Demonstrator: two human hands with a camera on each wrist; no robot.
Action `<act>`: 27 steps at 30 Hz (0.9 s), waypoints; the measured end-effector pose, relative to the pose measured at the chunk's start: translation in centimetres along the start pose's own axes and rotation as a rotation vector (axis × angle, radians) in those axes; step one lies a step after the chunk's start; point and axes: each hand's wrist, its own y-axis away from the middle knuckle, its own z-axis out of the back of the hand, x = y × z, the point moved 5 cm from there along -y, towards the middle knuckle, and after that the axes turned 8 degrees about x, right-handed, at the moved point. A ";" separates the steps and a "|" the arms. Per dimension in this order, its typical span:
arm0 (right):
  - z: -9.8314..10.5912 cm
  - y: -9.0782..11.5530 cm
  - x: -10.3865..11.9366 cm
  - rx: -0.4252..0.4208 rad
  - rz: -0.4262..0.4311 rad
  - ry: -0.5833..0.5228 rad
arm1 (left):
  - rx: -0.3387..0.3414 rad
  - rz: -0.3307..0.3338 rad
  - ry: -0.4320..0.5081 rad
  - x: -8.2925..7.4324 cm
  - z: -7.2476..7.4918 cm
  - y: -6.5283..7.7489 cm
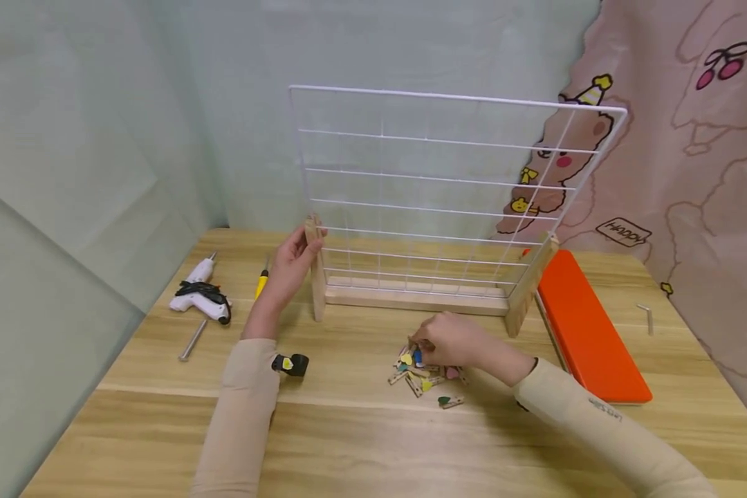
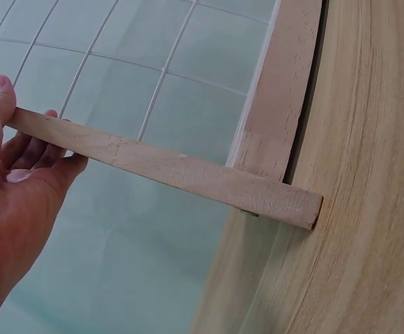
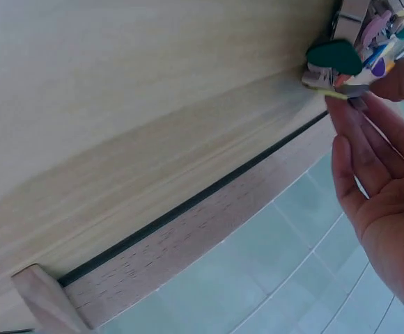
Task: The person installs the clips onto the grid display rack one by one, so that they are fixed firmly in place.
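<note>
A white wire grid [image 1: 460, 99] stands in a wooden frame with a post at each side and a base bar [image 1: 411, 299]. My left hand [image 1: 289, 266] grips the upper end of the left post [image 2: 167, 170], thumb on one side and fingers on the other. In front of the base lies a loose pile of small wooden clothespins [image 1: 413, 385] with coloured hearts. Over this pile, my right hand [image 1: 454, 339] pinches one small clothespin [image 3: 355, 91] between thumb and fingertips; the fingers partly hide it. A green-heart clothespin [image 1: 453, 402] lies slightly apart.
At the left are a white glue gun [image 1: 202, 290] with its black cord wound round it, a metal bolt [image 1: 193, 340] and a yellow-handled screwdriver [image 1: 261, 282]. An orange-red flat case [image 1: 588, 325] lies right of the frame, with a hex key [image 1: 649, 318] beyond it.
</note>
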 end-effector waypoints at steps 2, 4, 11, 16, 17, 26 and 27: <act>0.3 0.2 0.0 -0.028 0.019 0.013 | 0.001 0.015 0.003 0.1 0.0 0.0; 0.7 0.5 -0.1 -0.075 0.034 0.013 | 0.000 0.028 -0.010 0.2 0.0 0.1; 3.9 1.4 -0.3 -0.277 0.078 -0.103 | -0.020 0.029 -0.006 0.3 0.2 0.6; 8.1 1.6 0.5 -0.435 0.153 -0.068 | -0.001 0.013 0.006 0.2 0.2 0.3; 9.0 1.5 0.9 -0.459 0.171 -0.064 | 0.007 0.014 0.012 0.2 0.2 0.2; 19.7 -1.3 5.1 -0.733 0.340 -0.063 | 0.029 0.030 0.019 0.3 0.5 0.1; 21.0 -1.7 5.6 -0.742 0.331 -0.054 | 0.026 0.026 0.020 0.3 0.5 0.1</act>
